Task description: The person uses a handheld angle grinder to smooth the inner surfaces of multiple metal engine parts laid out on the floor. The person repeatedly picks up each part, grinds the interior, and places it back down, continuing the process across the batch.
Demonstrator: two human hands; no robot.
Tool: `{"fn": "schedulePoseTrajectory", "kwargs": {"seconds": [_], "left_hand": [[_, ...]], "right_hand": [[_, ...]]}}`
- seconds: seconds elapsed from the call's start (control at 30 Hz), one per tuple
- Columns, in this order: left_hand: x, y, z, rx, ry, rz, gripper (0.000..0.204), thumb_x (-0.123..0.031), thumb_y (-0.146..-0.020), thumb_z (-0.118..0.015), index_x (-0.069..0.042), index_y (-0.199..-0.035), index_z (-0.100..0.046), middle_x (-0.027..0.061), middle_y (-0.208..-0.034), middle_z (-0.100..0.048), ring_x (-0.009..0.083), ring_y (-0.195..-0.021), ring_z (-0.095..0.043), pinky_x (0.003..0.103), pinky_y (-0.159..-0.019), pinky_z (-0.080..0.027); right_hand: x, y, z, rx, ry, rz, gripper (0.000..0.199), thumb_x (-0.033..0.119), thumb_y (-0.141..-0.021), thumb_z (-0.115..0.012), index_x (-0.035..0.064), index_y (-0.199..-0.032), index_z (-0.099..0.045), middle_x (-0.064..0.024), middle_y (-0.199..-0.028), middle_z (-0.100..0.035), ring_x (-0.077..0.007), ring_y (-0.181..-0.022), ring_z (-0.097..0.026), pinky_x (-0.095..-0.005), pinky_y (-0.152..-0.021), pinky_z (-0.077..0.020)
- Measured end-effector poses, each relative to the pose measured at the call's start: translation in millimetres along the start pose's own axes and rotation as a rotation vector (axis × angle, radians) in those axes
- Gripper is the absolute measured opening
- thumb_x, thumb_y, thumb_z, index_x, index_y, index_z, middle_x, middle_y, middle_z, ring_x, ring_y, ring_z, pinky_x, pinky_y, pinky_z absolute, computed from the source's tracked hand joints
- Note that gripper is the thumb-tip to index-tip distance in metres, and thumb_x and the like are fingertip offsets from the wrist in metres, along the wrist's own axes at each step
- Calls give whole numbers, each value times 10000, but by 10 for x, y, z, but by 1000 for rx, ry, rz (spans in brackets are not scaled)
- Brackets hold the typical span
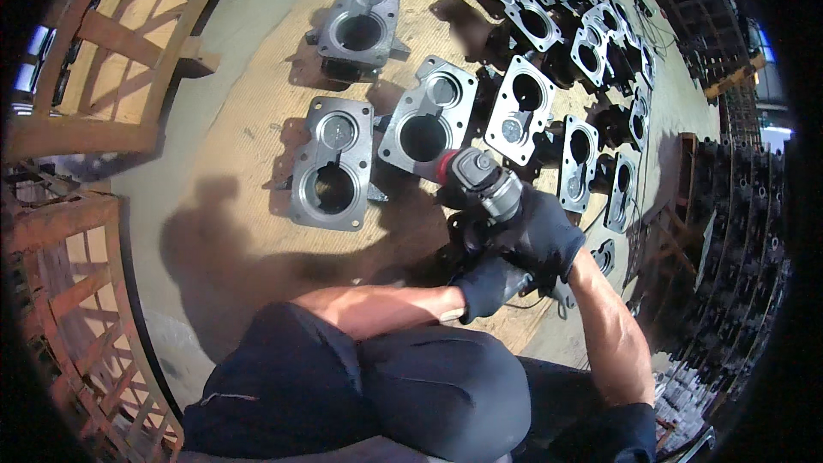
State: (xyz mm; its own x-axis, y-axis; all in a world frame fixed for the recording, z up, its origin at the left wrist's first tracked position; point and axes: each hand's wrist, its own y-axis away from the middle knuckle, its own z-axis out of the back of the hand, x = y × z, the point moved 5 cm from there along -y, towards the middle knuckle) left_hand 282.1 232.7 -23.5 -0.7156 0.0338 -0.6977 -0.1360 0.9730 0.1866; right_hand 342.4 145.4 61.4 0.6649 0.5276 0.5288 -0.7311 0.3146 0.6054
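Note:
I hold an angle grinder [487, 184] with a silver head and a red-edged disc. My right hand [544, 231], in a dark glove, is closed round its body just behind the head. Lower down, my left hand [493, 287], also gloved, is closed round what looks like the grinder's rear part; its fingers are partly hidden. The disc is close to the lower right corner of a grey metal casting [441, 120] with two round openings; I cannot tell whether they touch. Left of it lies a similar casting [353, 150]. Under my hands, a dark part is mostly hidden.
More castings stand around: one at the far left [381, 13], one to the right [538, 94], and several in rows beyond. They rest on a tan board [231, 137]. Wooden crates [64, 133] line the left side. Stacked dark metal parts [729, 231] rise at the right. A cord [525, 304] trails near my left hand.

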Motion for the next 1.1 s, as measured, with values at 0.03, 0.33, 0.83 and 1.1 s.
{"fn": "schedulePoseTrajectory", "kwargs": {"seconds": [0.03, 0.33, 0.83, 1.1], "left_hand": [[-2, -60, -29, 10, 40, 34, 311, -96, -1015, -519, -27, -1310, -592, 118, -1263, -626, 183, -1135, -576, 353, -1006, -469], [-552, -706, -211, -38, -706, -122, 301, -162, -989, -551, -19, -1237, -643, 113, -1134, -660, 179, -1049, -611, 332, -899, -495], [-1713, -693, -358, -145, -1160, 47, 325, -322, -825, -733, -16, -934, -758, 143, -790, -733, 209, -751, -709, 349, -733, -556], [-728, -1288, -492, -381, -491, -385, 500, -19, -770, -748, -35, -1251, -614, 93, -1233, -664, 215, -1156, -613, 362, -1035, -478]], "right_hand": [[-42, -4, 73, -18, 31, 1, 603, 369, -684, -858, 60, -1167, -669, -185, -1050, -737, -333, -1004, -713, -378, -912, -539], [202, -29, 872, -105, 90, 78, 442, 202, -641, -823, 15, -1022, -699, -126, -886, -734, -208, -796, -674, -351, -787, -548], [-234, -111, 1374, -377, -166, 780, 289, 98, -714, -776, 33, -981, -687, -70, -930, -690, -198, -812, -647, -334, -745, -540], [-456, -63, 1425, -464, 467, 988, 237, 116, -577, -744, 122, -802, -670, -126, -961, -676, -356, -861, -664, -467, -722, -542]]}}
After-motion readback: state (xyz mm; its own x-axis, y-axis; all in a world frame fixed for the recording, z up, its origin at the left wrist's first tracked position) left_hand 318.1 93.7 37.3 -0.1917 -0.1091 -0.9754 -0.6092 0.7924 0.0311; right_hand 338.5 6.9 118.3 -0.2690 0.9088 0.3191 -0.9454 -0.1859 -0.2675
